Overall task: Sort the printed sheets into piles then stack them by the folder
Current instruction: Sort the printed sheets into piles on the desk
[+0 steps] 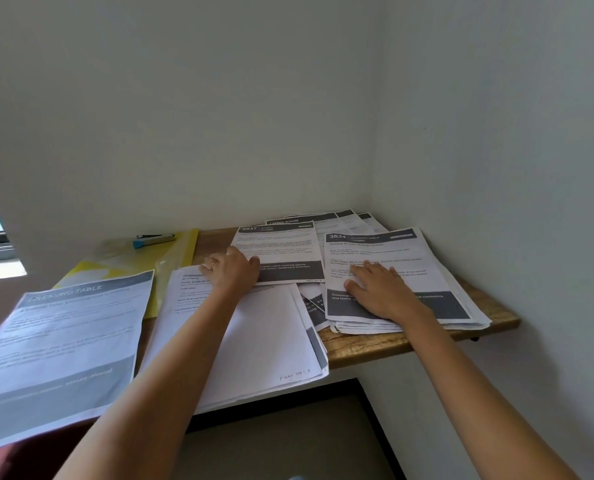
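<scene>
Printed sheets point(397, 271) lie under the flat, spread right hand point(380, 289); left hand point(233, 268) seemingly pinches another.

Two bare forearms and hands, seen from above.

No sleeves are seen on either arm; both forearms are uncovered down to the lower edge of the view. A thin gold-coloured ring point(212, 264) is worn on a finger of the left hand point(231, 271). Nothing is worn on the right hand point(380, 289), and its wrist is bare as well.
</scene>
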